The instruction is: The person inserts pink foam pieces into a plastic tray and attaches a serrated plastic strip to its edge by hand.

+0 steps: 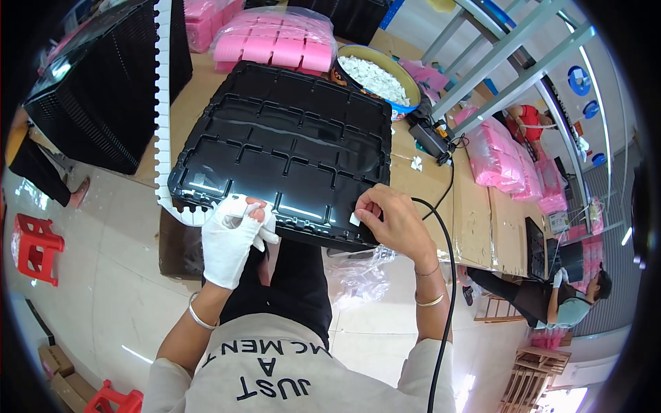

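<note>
A stack of glossy black moulded plastic trays (pixel 289 148) lies in front of me on a cardboard-covered table. My left hand (pixel 231 237), in a white glove with bare fingertips showing, is at the front left edge of the stack. Its thumb and fingers are closed together; what they hold, if anything, I cannot make out. A long white notched strip (pixel 162 103) runs down the left side of the stack and curves toward that glove. My bare right hand (pixel 396 224) pinches a small white piece (pixel 355 218) at the front right corner of the stack.
Behind the stack stands a round tin (pixel 406 76) of small white pieces, beside bagged pink trays (pixel 275 34). A power strip (pixel 430 138) and black cable (pixel 451 275) lie right. Black crates (pixel 103 89) stand left; red stools (pixel 38 248) are on the floor. A co-worker (pixel 571 303) is far right.
</note>
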Demonstrator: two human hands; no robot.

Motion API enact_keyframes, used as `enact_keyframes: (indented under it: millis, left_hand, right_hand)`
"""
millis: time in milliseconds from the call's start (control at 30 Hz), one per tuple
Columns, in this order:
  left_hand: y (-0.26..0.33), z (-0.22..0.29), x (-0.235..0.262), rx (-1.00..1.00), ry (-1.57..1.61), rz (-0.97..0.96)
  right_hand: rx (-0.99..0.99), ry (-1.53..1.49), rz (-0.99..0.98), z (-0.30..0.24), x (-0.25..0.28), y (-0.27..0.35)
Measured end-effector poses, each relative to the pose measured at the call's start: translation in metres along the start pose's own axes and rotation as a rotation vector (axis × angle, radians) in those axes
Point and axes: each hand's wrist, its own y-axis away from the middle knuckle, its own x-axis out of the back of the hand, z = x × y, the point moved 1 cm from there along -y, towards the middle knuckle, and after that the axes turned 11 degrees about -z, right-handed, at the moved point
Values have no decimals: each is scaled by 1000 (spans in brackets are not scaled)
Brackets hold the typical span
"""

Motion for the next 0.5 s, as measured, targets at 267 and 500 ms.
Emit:
enact_keyframes:
  millis: [267,500]
  left_hand:
    - [2,1,-4,-26,-1,-13]
    - [19,16,-11,-25,26,-16]
  right_hand:
    - [-9,34,107,-14,-12,13]
    - [191,-220,150,-64,-14,41]
